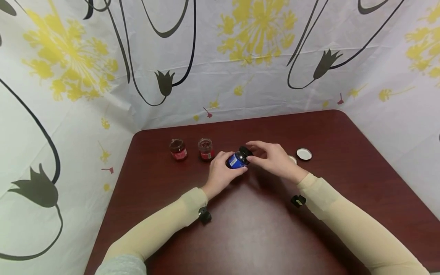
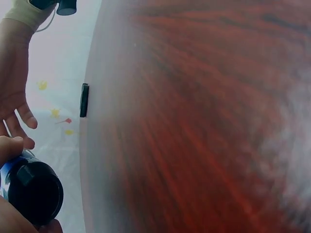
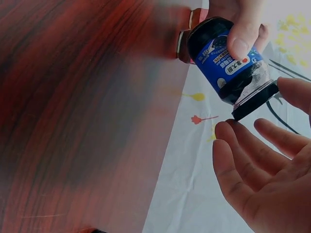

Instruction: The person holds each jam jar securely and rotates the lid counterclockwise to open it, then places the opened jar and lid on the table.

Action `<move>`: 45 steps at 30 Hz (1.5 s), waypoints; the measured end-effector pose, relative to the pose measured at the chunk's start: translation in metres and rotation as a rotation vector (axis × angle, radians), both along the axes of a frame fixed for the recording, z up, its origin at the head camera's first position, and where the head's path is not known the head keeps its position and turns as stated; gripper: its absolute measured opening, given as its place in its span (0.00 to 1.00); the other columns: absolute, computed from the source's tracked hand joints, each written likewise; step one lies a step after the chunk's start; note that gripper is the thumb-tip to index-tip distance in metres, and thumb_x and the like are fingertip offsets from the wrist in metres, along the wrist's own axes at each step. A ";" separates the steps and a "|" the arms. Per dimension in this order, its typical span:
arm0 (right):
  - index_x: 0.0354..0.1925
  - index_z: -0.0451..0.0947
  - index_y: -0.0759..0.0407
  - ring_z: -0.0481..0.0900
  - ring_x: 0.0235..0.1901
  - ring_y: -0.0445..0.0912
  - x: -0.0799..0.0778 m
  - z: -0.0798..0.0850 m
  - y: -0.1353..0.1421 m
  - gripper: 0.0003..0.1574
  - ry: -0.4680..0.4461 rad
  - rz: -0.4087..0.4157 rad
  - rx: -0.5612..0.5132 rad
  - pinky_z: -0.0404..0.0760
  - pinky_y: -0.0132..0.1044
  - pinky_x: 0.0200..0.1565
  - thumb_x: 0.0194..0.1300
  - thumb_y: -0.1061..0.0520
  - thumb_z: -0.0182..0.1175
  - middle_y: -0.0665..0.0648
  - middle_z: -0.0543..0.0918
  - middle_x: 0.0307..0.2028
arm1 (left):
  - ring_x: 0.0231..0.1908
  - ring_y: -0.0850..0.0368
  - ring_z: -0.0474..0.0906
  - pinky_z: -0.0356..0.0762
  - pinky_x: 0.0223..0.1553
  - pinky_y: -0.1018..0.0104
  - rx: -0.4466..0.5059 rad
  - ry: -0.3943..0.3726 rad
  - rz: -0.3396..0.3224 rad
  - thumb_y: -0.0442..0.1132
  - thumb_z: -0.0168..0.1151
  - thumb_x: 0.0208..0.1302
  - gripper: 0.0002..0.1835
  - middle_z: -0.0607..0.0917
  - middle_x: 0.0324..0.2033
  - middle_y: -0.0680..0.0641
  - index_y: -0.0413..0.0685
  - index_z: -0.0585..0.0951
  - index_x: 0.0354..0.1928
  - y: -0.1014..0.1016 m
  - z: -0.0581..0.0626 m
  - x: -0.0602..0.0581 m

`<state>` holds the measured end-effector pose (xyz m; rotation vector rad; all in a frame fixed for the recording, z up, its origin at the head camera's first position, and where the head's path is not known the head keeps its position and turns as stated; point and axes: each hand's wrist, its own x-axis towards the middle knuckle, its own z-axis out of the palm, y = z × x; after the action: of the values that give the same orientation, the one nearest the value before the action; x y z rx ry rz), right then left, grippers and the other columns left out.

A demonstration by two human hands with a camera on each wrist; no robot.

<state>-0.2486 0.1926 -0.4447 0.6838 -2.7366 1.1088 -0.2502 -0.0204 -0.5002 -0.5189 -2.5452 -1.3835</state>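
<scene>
My left hand (image 1: 221, 170) grips a dark glass jar (image 1: 237, 161) with a blue label, held tilted above the table. The jar's black lid (image 3: 255, 102) is on its mouth and points toward my right hand (image 1: 273, 156). In the right wrist view, the fingers of that hand are spread loosely around the lid; the thumb is at one edge and fingertips are near the other. Whether they press on it is hard to tell. From the left wrist view, the jar's dark round base (image 2: 36, 194) faces the camera.
Two jars with red labels, one at the left (image 1: 178, 151) and one nearer the middle (image 1: 206, 149), stand open on the dark red table (image 1: 233, 229). A lid (image 1: 304, 154) lies white side up at the right, and another (image 1: 293, 159) is partly behind my right hand.
</scene>
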 end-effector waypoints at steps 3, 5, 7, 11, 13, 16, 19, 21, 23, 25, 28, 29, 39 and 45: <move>0.57 0.70 0.42 0.77 0.37 0.34 0.000 0.001 -0.001 0.30 -0.006 0.001 -0.003 0.77 0.32 0.35 0.56 0.40 0.60 0.44 0.79 0.41 | 0.36 0.68 0.69 0.74 0.33 0.70 0.000 0.008 -0.006 0.60 0.70 0.41 0.32 0.71 0.37 0.64 0.58 0.76 0.50 0.000 0.000 0.001; 0.57 0.70 0.42 0.77 0.36 0.35 0.000 0.001 -0.002 0.30 -0.007 0.000 -0.005 0.77 0.32 0.35 0.56 0.40 0.60 0.44 0.80 0.41 | 0.36 0.68 0.69 0.74 0.33 0.70 -0.001 0.017 -0.005 0.60 0.70 0.41 0.32 0.71 0.36 0.64 0.58 0.77 0.50 -0.001 0.000 0.002; 0.57 0.70 0.44 0.78 0.35 0.36 0.000 0.002 -0.003 0.30 -0.005 0.001 -0.006 0.77 0.33 0.34 0.56 0.40 0.60 0.45 0.80 0.40 | 0.35 0.69 0.69 0.74 0.32 0.70 -0.004 0.026 -0.001 0.60 0.70 0.41 0.32 0.70 0.36 0.64 0.58 0.77 0.50 -0.001 0.000 0.002; 0.57 0.70 0.44 0.78 0.34 0.38 0.000 0.003 -0.003 0.32 -0.008 -0.001 0.002 0.77 0.34 0.33 0.56 0.39 0.60 0.46 0.80 0.40 | 0.35 0.70 0.68 0.74 0.32 0.71 -0.010 0.036 0.003 0.62 0.69 0.40 0.33 0.70 0.36 0.65 0.58 0.77 0.50 -0.001 0.000 0.002; 0.58 0.70 0.44 0.78 0.33 0.39 0.000 0.003 -0.003 0.32 -0.017 -0.006 0.007 0.77 0.35 0.32 0.55 0.38 0.60 0.46 0.79 0.40 | 0.35 0.71 0.68 0.73 0.33 0.71 -0.012 0.036 0.003 0.62 0.69 0.40 0.33 0.70 0.36 0.64 0.58 0.77 0.50 -0.001 0.000 0.002; 0.58 0.70 0.45 0.78 0.33 0.39 0.000 0.004 -0.004 0.34 -0.030 -0.008 0.015 0.77 0.35 0.32 0.54 0.36 0.60 0.46 0.79 0.40 | 0.35 0.72 0.67 0.73 0.34 0.70 -0.021 0.031 0.004 0.62 0.69 0.40 0.32 0.70 0.36 0.64 0.59 0.77 0.50 0.000 0.001 0.002; 0.58 0.70 0.45 0.77 0.32 0.38 0.000 0.003 -0.004 0.36 -0.034 -0.009 0.025 0.76 0.35 0.33 0.54 0.34 0.59 0.46 0.80 0.39 | 0.36 0.72 0.66 0.72 0.35 0.70 -0.037 0.039 0.006 0.62 0.69 0.39 0.32 0.69 0.37 0.64 0.61 0.76 0.49 -0.001 0.000 0.001; 0.58 0.70 0.45 0.77 0.31 0.37 -0.001 0.003 -0.005 0.36 -0.038 -0.013 0.038 0.76 0.35 0.32 0.53 0.33 0.58 0.46 0.80 0.39 | 0.36 0.72 0.66 0.72 0.35 0.70 -0.048 0.058 0.004 0.63 0.69 0.39 0.32 0.69 0.37 0.64 0.61 0.76 0.49 -0.001 -0.001 0.001; 0.57 0.70 0.45 0.77 0.31 0.37 -0.001 0.002 -0.005 0.36 -0.044 -0.018 0.047 0.75 0.35 0.32 0.53 0.32 0.58 0.45 0.80 0.39 | 0.36 0.71 0.66 0.71 0.35 0.70 -0.058 0.083 0.001 0.64 0.68 0.39 0.33 0.70 0.37 0.63 0.61 0.76 0.50 -0.001 -0.003 0.000; 0.57 0.71 0.44 0.76 0.30 0.37 -0.001 0.001 -0.006 0.36 -0.051 -0.024 0.054 0.75 0.35 0.31 0.53 0.32 0.58 0.44 0.79 0.38 | 0.37 0.71 0.66 0.71 0.35 0.71 -0.064 0.105 -0.004 0.65 0.67 0.39 0.33 0.70 0.38 0.63 0.61 0.76 0.50 -0.001 -0.005 0.000; 0.56 0.71 0.43 0.76 0.29 0.37 -0.001 0.000 -0.007 0.35 -0.050 -0.031 0.059 0.75 0.35 0.29 0.53 0.31 0.57 0.42 0.79 0.36 | 0.37 0.72 0.66 0.71 0.35 0.71 -0.059 0.123 -0.011 0.65 0.67 0.40 0.33 0.70 0.38 0.63 0.61 0.76 0.50 0.000 -0.007 -0.001; 0.56 0.71 0.42 0.76 0.28 0.37 -0.001 0.000 -0.007 0.35 -0.048 -0.035 0.061 0.75 0.35 0.29 0.53 0.31 0.57 0.42 0.78 0.36 | 0.37 0.72 0.66 0.71 0.35 0.72 -0.057 0.126 -0.011 0.65 0.67 0.40 0.33 0.69 0.38 0.63 0.62 0.76 0.50 -0.001 -0.007 -0.001; 0.50 0.73 0.35 0.75 0.27 0.35 -0.003 -0.001 -0.010 0.27 -0.028 -0.032 0.059 0.74 0.34 0.27 0.52 0.31 0.58 0.38 0.79 0.32 | 0.36 0.73 0.66 0.72 0.34 0.73 -0.044 0.133 -0.011 0.64 0.68 0.39 0.30 0.68 0.38 0.64 0.65 0.77 0.48 -0.002 -0.006 -0.001; 0.47 0.73 0.34 0.74 0.27 0.36 -0.004 0.000 -0.010 0.26 -0.044 -0.046 0.079 0.73 0.35 0.28 0.51 0.30 0.58 0.38 0.78 0.31 | 0.38 0.74 0.67 0.73 0.35 0.74 -0.039 0.131 -0.038 0.63 0.68 0.40 0.29 0.69 0.40 0.64 0.67 0.77 0.48 -0.003 -0.006 -0.002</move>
<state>-0.2524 0.1829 -0.4450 0.6100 -2.8306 1.0236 -0.2519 -0.0233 -0.5062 -0.6453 -2.4737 -1.2703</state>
